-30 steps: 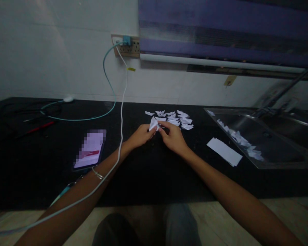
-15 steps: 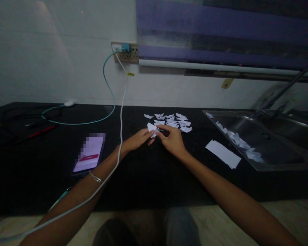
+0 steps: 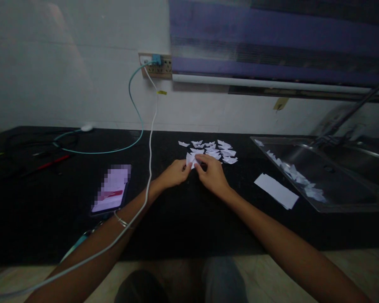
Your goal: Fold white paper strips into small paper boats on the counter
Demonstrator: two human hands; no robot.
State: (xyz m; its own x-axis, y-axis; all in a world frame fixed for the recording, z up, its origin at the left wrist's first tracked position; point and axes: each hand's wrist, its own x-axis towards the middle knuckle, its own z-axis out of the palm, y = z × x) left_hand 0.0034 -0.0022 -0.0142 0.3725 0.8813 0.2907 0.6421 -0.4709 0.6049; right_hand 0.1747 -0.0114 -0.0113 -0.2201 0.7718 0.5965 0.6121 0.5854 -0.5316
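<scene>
Showing a pointed corner, the folded paper (image 3: pixel 191 159) looks white.

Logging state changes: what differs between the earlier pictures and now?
The folded white paper piece, single-peaked earlier, now looks opened out between the left hand and right hand; neither let go. Unmoved: the white folded-paper boats, the stack of white paper sheets.

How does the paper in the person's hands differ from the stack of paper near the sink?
The held paper is folded, with raised points, while the paper stack is flat and roughly rectangular. The held paper is pinched by the left hand and right hand; the paper stack lies untouched on the dark counter. The held paper looks smaller than the paper stack. Both are white.
</scene>
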